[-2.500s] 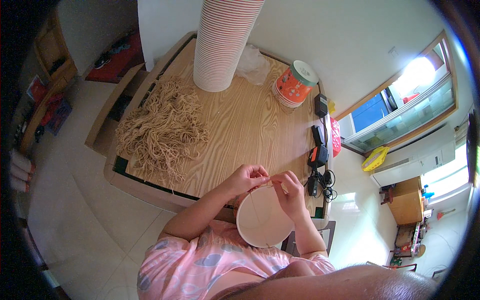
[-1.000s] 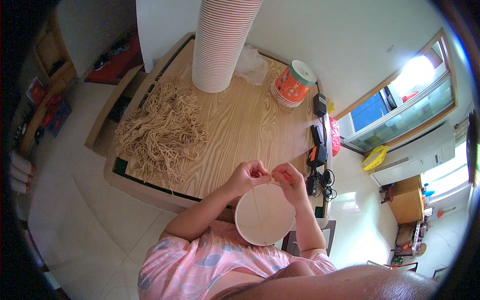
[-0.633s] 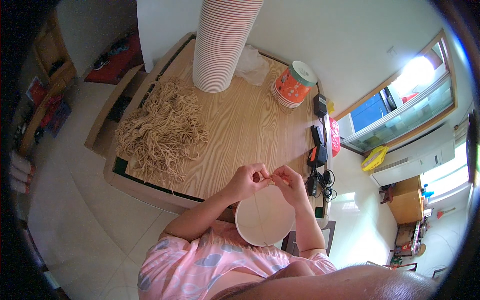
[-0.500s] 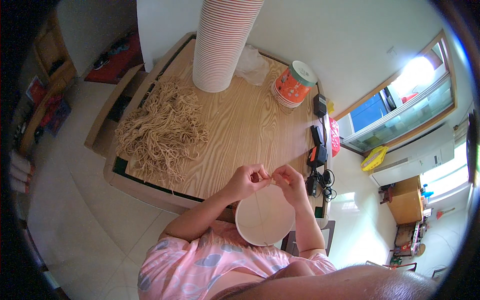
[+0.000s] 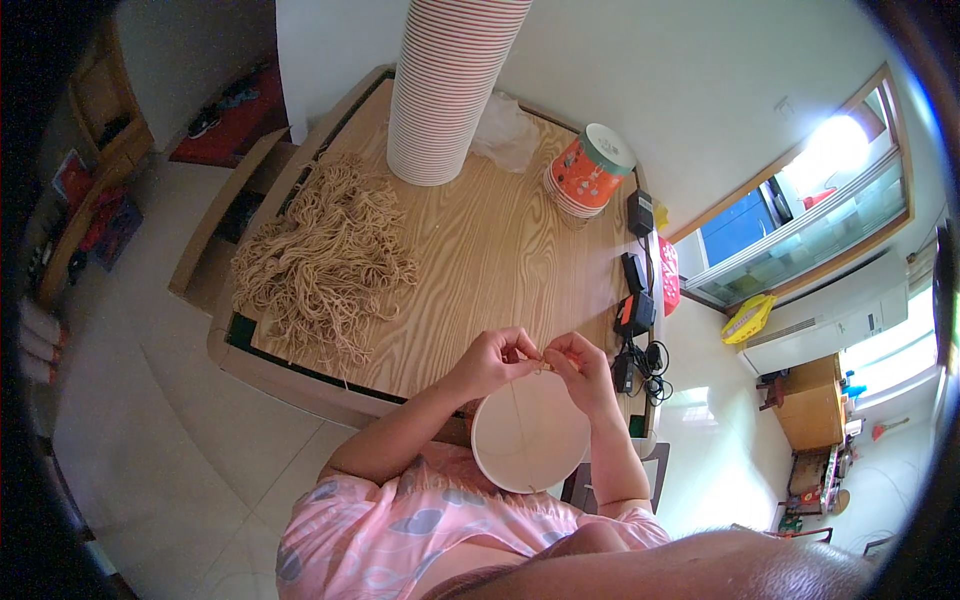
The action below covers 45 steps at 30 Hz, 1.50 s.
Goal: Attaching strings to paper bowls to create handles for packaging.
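Observation:
A white paper bucket [image 5: 530,435] rests against my lap at the table's near edge, its round mouth facing up at me. A thin tan string [image 5: 519,415] runs across its inside, from the near rim up to my fingers. Over the far rim, my left hand [image 5: 496,360] pinches the string between thumb and fingers. Right beside it, fingertips almost touching, my right hand [image 5: 582,368] pinches the string too. The exact shape of the string between the fingertips is too small to make out. A loose heap of tan strings [image 5: 325,260] lies on the left of the table.
On the wood-grain table [image 5: 490,260] stands a tall stack of white buckets [image 5: 445,95] at the back. An orange and green bucket stack [image 5: 590,172] sits upside down at the back right, near a clear plastic bag [image 5: 505,135]. Black power adapters with cables [image 5: 635,312] line the right edge.
Both hands stay at the far rim with only slight finger movement. The string inside the bucket has shifted a little.

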Motion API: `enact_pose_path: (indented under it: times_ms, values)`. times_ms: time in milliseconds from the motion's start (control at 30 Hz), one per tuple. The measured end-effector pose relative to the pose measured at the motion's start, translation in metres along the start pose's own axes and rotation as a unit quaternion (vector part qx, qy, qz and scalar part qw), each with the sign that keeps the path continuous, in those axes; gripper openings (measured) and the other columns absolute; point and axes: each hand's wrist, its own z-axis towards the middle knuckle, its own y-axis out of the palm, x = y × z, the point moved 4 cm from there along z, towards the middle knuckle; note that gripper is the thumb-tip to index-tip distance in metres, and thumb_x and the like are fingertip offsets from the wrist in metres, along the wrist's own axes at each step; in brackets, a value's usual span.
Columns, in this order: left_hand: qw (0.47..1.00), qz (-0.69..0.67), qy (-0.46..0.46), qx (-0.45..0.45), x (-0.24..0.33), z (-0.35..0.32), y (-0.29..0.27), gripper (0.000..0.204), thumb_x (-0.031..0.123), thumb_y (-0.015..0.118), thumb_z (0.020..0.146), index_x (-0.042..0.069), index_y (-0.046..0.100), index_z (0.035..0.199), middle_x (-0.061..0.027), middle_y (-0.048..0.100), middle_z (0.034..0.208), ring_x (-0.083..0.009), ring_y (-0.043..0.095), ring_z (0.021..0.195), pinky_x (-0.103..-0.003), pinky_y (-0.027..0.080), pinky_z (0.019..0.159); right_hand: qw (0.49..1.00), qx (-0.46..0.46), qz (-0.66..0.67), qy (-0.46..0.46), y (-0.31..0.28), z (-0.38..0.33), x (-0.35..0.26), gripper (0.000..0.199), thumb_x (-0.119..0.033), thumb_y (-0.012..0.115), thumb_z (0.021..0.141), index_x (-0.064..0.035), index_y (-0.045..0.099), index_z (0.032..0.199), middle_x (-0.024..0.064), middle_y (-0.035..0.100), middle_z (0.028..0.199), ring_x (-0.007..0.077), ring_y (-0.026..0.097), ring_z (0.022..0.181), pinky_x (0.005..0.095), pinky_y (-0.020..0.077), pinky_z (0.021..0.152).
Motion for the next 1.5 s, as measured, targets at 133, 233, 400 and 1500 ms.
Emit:
enact_pose_path:
  times_ms: [133,233,400,1500]
  values:
    - [1.000,0.012,0.017,0.008,0.004,0.000,0.001,0.013,0.007,0.071,0.077,0.006,0.060,0.084,0.0028,0.060,0.073,-0.0006,0.047,0.058,-0.018,0.040,0.052,1.000,-0.001,-0.008,-0.005,0.000,0.000,-0.002,0.004,-0.005,0.058,0.088,-0.0004,0.056,0.088,0.0001,0.058,0.081,0.0057,0.055,0.079,0.0208,0.0464,0.071]
    - [1.000,0.017,0.023,0.013,0.007,-0.002,0.001,0.014,0.008,0.071,0.076,0.007,0.061,0.085,0.0029,0.061,0.073,-0.0007,0.047,0.058,-0.019,0.041,0.052,1.000,-0.004,-0.005,-0.001,0.000,0.000,0.000,0.005,-0.005,0.058,0.088,-0.0002,0.056,0.088,0.0003,0.058,0.081,0.0059,0.055,0.079,0.0211,0.0470,0.072]
    - [0.998,0.044,0.035,0.011,0.004,-0.001,0.002,0.012,0.008,0.071,0.077,0.006,0.062,0.084,0.0041,0.061,0.072,-0.0004,0.045,0.057,-0.019,0.039,0.051,1.000,-0.005,-0.011,-0.002,-0.001,-0.001,-0.001,0.006,-0.005,0.058,0.089,0.0002,0.056,0.088,0.0007,0.058,0.081,0.0062,0.055,0.079,0.0213,0.0475,0.072]
    - [0.999,0.007,0.045,-0.017,0.004,-0.004,0.001,0.013,0.004,0.065,0.076,0.003,0.052,0.073,0.0006,0.060,0.078,-0.0022,0.045,0.059,-0.020,0.038,0.052,0.999,-0.020,0.033,0.020,0.000,-0.003,-0.010,0.006,-0.005,0.056,0.089,0.0014,0.056,0.087,0.0014,0.058,0.081,0.0077,0.054,0.079,0.0216,0.0440,0.074]
